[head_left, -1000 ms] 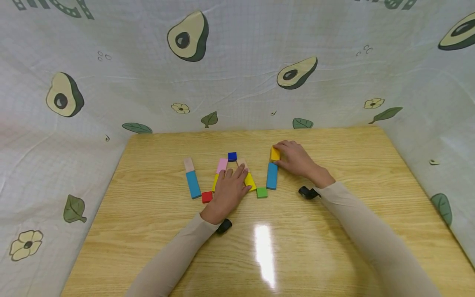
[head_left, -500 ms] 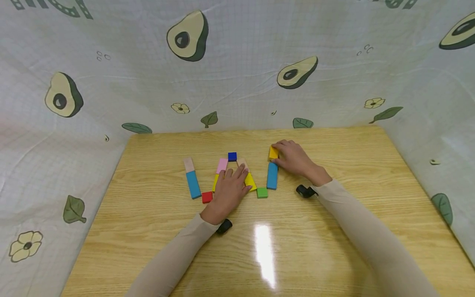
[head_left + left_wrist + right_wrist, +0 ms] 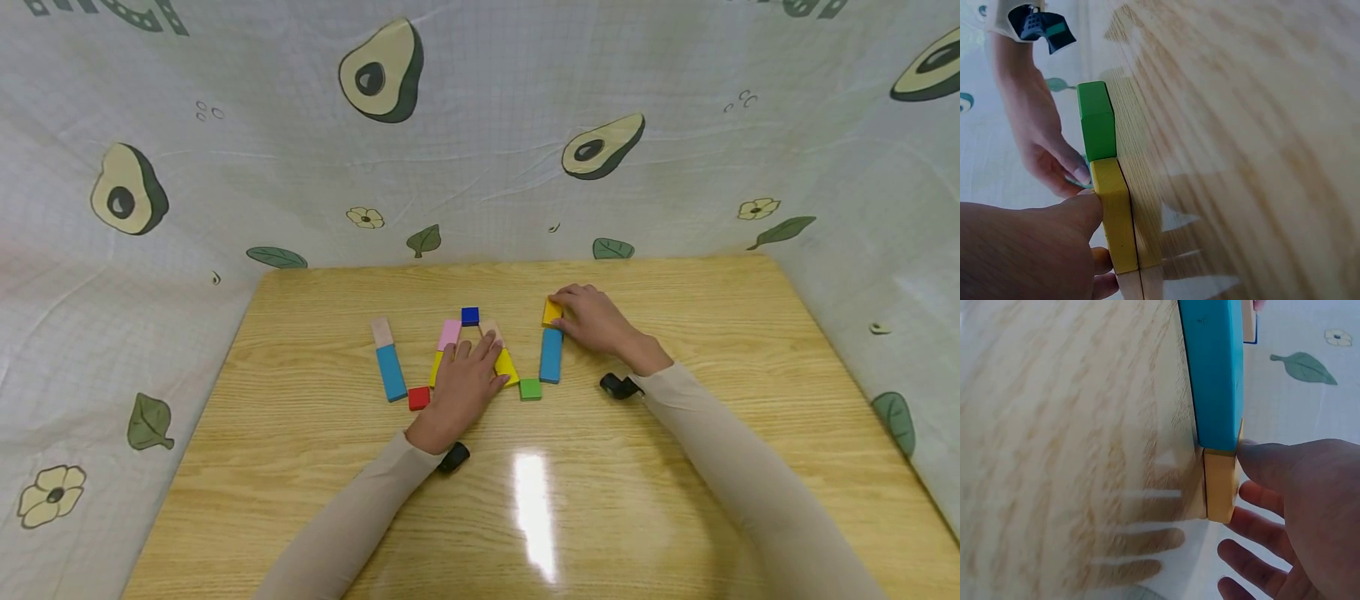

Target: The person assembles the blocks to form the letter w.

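My right hand [image 3: 600,323] pinches a small orange-yellow block [image 3: 551,312] between thumb and fingers. That block lies flat on the table, its end against a longer blue block [image 3: 551,357]; the right wrist view shows them meeting end to end. My left hand [image 3: 459,392] rests with fingers spread over the middle blocks, its thumb touching the right-hand yellow block [image 3: 506,369]. A pale block [image 3: 491,332], a pink block [image 3: 450,333] and a dark blue block [image 3: 469,316] lie beyond its fingers. A green block [image 3: 530,389] sits beside the yellow one. The left hand partly hides another yellow block [image 3: 436,367].
On the left, a pale block [image 3: 382,332] and a blue block [image 3: 391,372] form a slanted line, with a red block [image 3: 418,398] by its lower end. The wooden table [image 3: 315,500] ends at a patterned cloth [image 3: 480,200] behind and at the sides.
My right hand has shifted slightly left with the orange-yellow block, bringing it in line with the blue block's far end. My left hand stays in place.
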`<state>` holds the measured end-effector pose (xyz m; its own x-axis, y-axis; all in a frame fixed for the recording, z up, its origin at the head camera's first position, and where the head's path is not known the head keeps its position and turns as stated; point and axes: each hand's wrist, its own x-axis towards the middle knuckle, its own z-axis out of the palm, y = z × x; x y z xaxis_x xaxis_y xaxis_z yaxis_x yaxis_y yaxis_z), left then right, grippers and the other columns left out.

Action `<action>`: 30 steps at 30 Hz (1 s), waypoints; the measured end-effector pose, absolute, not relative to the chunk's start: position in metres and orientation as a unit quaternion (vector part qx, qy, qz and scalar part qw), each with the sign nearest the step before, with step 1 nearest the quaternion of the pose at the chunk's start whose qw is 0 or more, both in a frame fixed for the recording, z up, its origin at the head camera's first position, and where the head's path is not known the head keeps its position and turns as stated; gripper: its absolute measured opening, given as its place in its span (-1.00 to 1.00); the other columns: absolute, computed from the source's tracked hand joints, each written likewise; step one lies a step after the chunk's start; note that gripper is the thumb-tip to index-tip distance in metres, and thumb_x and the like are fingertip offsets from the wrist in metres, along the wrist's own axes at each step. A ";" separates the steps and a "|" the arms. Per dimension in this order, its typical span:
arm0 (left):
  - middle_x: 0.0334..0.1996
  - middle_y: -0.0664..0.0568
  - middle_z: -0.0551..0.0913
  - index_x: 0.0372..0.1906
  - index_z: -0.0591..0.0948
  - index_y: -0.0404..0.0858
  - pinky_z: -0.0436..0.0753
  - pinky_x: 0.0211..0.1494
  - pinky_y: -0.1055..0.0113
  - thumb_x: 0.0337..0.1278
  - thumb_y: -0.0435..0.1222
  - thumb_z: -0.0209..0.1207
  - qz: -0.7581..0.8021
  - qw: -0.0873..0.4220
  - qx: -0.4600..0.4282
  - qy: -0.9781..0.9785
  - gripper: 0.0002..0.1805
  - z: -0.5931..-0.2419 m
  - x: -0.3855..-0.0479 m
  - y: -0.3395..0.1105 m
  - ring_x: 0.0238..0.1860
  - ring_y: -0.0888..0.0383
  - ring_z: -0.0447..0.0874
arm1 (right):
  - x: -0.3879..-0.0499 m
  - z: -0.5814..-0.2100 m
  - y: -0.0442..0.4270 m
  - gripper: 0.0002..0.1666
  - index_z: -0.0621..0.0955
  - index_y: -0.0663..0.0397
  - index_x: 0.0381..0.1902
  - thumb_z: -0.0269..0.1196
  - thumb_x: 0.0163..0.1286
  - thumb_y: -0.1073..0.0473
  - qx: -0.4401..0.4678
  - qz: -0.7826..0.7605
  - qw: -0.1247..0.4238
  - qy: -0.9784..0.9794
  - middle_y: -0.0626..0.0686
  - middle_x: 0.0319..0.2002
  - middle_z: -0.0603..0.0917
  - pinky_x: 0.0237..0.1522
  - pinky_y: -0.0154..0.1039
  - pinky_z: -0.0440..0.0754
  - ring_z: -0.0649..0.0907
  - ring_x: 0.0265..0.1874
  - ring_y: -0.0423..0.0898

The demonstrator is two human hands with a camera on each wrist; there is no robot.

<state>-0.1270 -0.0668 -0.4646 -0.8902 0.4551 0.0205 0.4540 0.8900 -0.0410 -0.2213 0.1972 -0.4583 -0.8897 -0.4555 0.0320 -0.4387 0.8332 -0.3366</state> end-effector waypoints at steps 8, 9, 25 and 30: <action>0.61 0.05 0.35 0.61 0.40 -0.08 0.42 0.39 0.00 0.60 0.13 0.06 0.015 0.008 -0.232 -0.973 -0.32 -0.465 -0.127 -0.067 0.32 -0.08 0.52 | -0.219 -0.460 0.201 -0.41 0.55 0.33 0.42 0.33 0.55 0.15 -0.236 -0.179 0.027 0.955 0.35 0.36 0.57 0.36 0.28 0.45 0.53 0.31 0.34; 0.61 0.05 0.35 0.61 0.40 -0.08 0.42 0.39 0.00 0.59 0.13 0.07 0.014 0.008 -0.232 -0.973 -0.32 -0.465 -0.127 -0.067 0.32 -0.08 0.52 | -0.219 -0.460 0.201 -0.41 0.55 0.33 0.42 0.33 0.56 0.15 -0.237 -0.180 0.026 0.954 0.35 0.36 0.57 0.36 0.28 0.45 0.53 0.31 0.34; 0.60 -0.04 0.34 0.57 0.42 -0.15 0.36 0.47 -0.07 0.57 0.10 0.13 -0.026 -0.010 -0.236 -0.971 -0.32 -0.462 -0.137 -0.074 0.45 -0.13 0.41 | -0.210 -0.459 0.209 -0.40 0.51 0.35 0.45 0.28 0.59 0.16 -0.242 -0.205 0.008 0.948 0.39 0.45 0.48 0.45 0.35 0.32 0.44 0.43 0.39; 0.63 -0.08 0.29 0.59 0.39 -0.19 0.27 0.55 -0.15 0.62 0.04 0.10 -0.084 -0.026 -0.224 -0.971 -0.34 -0.452 -0.141 -0.094 0.53 -0.18 0.32 | -0.196 -0.457 0.226 -0.41 0.49 0.37 0.46 0.26 0.59 0.20 -0.224 -0.215 -0.010 0.950 0.40 0.45 0.46 0.46 0.38 0.27 0.41 0.44 0.40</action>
